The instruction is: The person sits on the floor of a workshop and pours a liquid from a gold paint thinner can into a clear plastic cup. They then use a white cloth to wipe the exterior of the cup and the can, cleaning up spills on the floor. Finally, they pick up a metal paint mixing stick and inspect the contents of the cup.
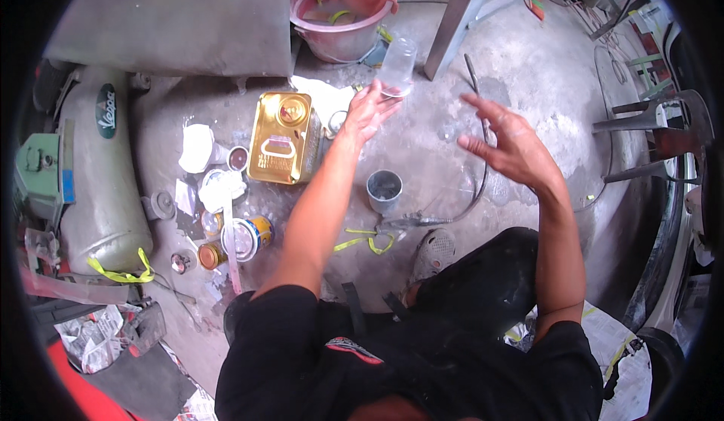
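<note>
My left hand (365, 116) holds a clear plastic cup (400, 63) by its lower end, up toward the top middle. My right hand (505, 138) is off to its right with fingers apart and nothing in them, above a black hose (479, 195) with a metal fitting. Below and between my arms a dark grey cup (385, 189) sits on the concrete floor, near a loop of yellow strap (362, 240). A gold rectangular tin (280, 131) lies left of my left hand.
Cans (256, 236), small pots and white rags (197, 148) are at the left, beside a grey-green tank (105, 180). A pink bucket (339, 36) and metal legs (452, 25) stand at the back. A dark chair (656, 131) is at the right, newspapers (94, 334) lower left.
</note>
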{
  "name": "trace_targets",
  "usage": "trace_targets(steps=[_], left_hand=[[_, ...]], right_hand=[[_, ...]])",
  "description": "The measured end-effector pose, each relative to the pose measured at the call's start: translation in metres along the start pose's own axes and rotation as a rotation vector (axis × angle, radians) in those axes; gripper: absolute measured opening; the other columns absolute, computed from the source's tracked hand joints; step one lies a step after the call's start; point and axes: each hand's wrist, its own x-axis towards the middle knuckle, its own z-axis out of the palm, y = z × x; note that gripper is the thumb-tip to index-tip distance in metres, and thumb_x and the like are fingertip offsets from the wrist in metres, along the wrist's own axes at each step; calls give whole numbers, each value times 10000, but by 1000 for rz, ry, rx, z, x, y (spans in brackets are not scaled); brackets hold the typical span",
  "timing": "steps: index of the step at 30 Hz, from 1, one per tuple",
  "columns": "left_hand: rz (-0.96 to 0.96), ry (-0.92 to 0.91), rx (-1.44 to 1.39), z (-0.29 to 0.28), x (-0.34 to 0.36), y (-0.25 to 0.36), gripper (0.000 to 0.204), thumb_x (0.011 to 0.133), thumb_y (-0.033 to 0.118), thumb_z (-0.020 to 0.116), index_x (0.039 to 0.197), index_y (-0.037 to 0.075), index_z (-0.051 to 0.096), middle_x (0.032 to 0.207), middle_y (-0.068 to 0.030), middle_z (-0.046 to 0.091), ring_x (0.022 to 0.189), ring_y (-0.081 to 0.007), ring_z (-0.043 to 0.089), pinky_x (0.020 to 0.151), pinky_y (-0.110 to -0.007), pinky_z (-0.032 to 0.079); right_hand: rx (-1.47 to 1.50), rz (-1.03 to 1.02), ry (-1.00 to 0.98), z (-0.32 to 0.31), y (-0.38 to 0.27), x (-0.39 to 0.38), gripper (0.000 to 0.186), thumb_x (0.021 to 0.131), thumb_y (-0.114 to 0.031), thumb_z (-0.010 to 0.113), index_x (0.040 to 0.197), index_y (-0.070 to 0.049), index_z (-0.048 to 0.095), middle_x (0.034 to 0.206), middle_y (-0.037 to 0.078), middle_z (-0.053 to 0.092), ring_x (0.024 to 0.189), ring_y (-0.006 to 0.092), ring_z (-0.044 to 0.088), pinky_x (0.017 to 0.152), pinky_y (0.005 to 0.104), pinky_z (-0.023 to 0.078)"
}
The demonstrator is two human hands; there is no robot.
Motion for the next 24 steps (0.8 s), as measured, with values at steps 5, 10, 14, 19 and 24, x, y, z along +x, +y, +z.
trace_targets(steps=[5, 10, 14, 19, 24], left_hand=[[134, -198, -225, 69, -42, 26, 377, 1006, 378, 565, 1167, 38, 573, 978, -77, 633, 997, -216, 629, 979, -451, 521], [149, 32, -247, 92, -77, 33, 329, 1042, 344, 526, 1113, 29, 590, 905, -67, 633, 890, -180, 633, 863, -343, 526], [202, -142, -149, 90, -93, 46, 300, 1032, 330, 546, 1096, 39, 582, 944, -88, 649, 907, -197, 645, 896, -378, 527], [299, -148, -100, 82, -92, 60, 270, 1031, 322, 553, 1073, 60, 600, 961, -62, 660, 941, -176, 636, 911, -351, 508], [458, -218, 326, 68, -95, 81, 282, 1031, 320, 563, 1016, 54, 655, 982, -3, 661, 933, -85, 578, 901, -280, 455]], right_hand=[[218, 137, 260, -4, 6, 23, 734, 801, -309, 793, 1402, -12, 492, 1034, 166, 640, 1023, 255, 620, 866, 366, 510], [608, 63, 347, 5, -29, 28, 793, 749, -23, 711, 1473, -8, 389, 717, 24, 587, 904, 119, 600, 846, 278, 475], [586, -32, 473, 12, -46, 37, 842, 736, 0, 660, 1512, -11, 333, 869, 62, 610, 1129, 198, 595, 958, 332, 445], [449, -6, 580, 8, -46, 46, 894, 768, -208, 821, 1506, -32, 348, 1099, 118, 626, 1122, 218, 593, 929, 351, 460], [183, -52, 594, 29, -56, 52, 951, 790, -381, 837, 1516, -47, 322, 1311, 257, 506, 1134, 306, 592, 842, 400, 561]])
